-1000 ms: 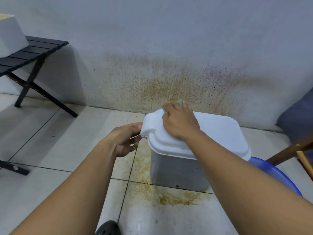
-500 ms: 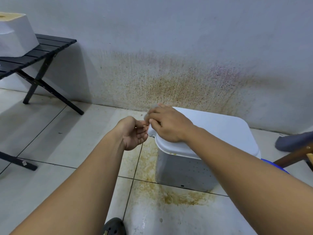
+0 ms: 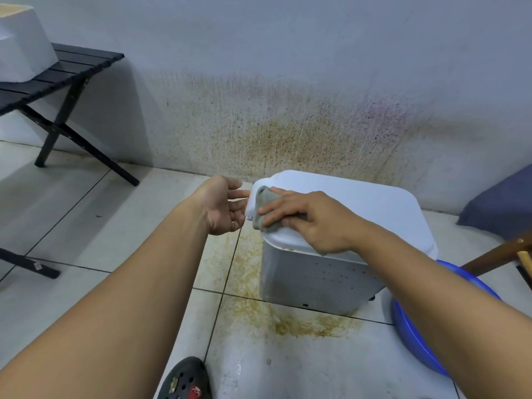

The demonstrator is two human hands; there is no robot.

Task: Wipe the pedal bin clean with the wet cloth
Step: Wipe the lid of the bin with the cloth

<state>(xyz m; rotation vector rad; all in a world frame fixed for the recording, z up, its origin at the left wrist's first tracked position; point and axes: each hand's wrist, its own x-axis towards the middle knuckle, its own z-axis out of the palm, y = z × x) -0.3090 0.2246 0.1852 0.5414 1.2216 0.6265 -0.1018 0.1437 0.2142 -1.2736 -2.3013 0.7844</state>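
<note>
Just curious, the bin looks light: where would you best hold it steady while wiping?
Grip the lid's jutting left lip, coming from the left, where the left hand is open. It overhangs the bin body, and the right hand covers the top with the cloth.

Left hand: bare left hand [image 3: 224, 205], frame centre, palm facing right, fingers loosely spread.
Right hand: bare right hand [image 3: 312, 223], just right of it, palm down, fingers straight.
Arms: bare forearms [image 3: 129, 286] rise from lower corners.
</note>
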